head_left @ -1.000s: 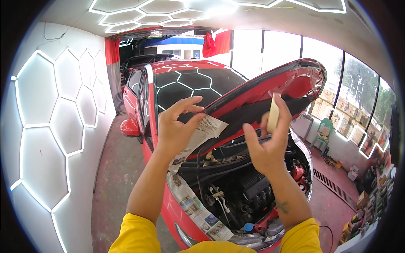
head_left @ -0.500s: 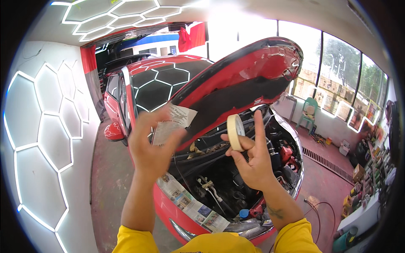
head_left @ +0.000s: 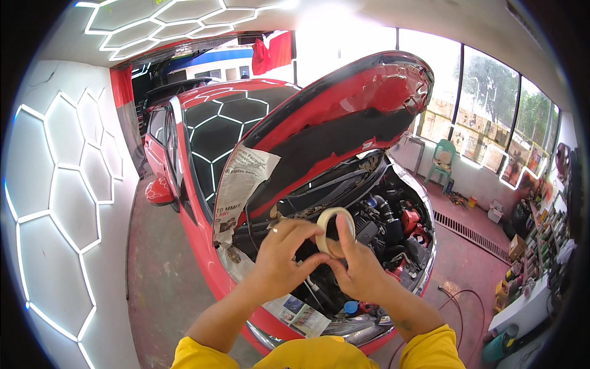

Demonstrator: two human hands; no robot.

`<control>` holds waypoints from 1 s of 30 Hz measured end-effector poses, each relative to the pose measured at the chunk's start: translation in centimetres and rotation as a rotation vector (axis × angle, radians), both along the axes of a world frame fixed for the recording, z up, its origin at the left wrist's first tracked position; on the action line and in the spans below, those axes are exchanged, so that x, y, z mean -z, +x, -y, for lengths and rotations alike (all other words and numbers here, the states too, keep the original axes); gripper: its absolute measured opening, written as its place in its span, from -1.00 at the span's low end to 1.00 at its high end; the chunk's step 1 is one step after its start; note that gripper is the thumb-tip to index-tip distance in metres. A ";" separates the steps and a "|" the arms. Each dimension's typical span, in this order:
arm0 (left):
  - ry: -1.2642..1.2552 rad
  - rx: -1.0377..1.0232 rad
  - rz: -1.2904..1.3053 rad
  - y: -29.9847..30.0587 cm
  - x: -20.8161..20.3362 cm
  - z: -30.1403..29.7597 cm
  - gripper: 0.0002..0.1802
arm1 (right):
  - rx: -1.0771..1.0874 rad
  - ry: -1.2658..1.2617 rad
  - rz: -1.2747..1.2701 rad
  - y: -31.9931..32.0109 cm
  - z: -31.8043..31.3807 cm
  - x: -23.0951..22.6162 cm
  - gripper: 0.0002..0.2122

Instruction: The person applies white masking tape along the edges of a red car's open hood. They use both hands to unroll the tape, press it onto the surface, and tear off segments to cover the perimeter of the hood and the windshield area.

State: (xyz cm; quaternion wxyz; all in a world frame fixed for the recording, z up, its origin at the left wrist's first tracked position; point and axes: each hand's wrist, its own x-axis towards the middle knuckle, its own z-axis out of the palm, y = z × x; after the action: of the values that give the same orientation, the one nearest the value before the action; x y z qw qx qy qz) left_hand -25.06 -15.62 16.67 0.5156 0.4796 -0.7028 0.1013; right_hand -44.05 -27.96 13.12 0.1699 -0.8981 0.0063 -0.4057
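A cream roll of masking tape (head_left: 323,225) is held up between my hands, over the open engine bay (head_left: 375,230) of a red car. My right hand (head_left: 365,273) grips the roll, its thumb side against the ring. The bent fingers of my left hand (head_left: 278,261) are closed at the roll's left edge, and its thumb tip meets my right hand below. Whether a loose tape end is pinched there I cannot make out. Newspaper (head_left: 246,175) covers the left edge of the raised hood (head_left: 375,89). More newspaper (head_left: 307,321) lies along the near fender.
A lit hexagon-pattern wall (head_left: 55,215) runs along the left, past the car's side mirror (head_left: 161,191). At the right are a green chair (head_left: 442,161), a floor drain grate (head_left: 470,235) and a cluttered shelf (head_left: 534,295). A red hose (head_left: 476,298) curls on the floor.
My left hand has come down and right from beside the hood's newspaper to the tape roll. My right hand has lowered slightly and turned the roll. The hood's newspaper now shows in full.
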 end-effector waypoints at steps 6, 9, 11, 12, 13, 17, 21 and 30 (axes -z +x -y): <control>0.251 0.068 -0.126 -0.9 8.3 0.9 -0.52 | 0.079 0.121 -0.130 -1.7 -0.9 5.9 -0.12; 0.248 0.089 -0.226 -2.2 9.3 0.7 -0.55 | 0.055 0.209 -0.155 -2.9 -1.1 7.5 -0.11; 0.252 0.083 -0.152 -1.5 10.7 0.7 -0.58 | -0.002 0.253 -0.154 -3.6 -1.2 8.0 -0.11; 0.254 0.078 -0.115 -1.1 11.0 0.8 -0.59 | -0.032 0.275 -0.155 -3.9 -1.2 8.1 -0.11; 0.295 0.075 -0.187 -1.3 10.7 0.7 -0.67 | 0.008 0.240 -0.202 -4.3 -1.3 8.3 -0.10; 0.196 0.078 -0.065 -0.7 10.5 1.2 -0.77 | 0.063 0.119 -0.370 -5.0 -1.1 7.6 -0.10; 0.154 -0.038 0.040 -1.3 10.9 0.2 -0.81 | -0.005 0.141 -0.365 -4.4 -1.4 7.0 -0.12; 0.352 0.120 -0.335 -0.5 8.4 -0.9 -0.84 | -0.046 0.199 -0.224 -4.1 0.1 4.0 -0.27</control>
State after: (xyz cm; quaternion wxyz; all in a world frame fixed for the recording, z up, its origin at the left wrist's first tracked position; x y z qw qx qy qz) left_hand -25.54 -14.69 8.24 0.5386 0.5293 -0.6416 -0.1344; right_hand -48.14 -28.06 9.15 0.2655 -0.9163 0.0449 -0.2963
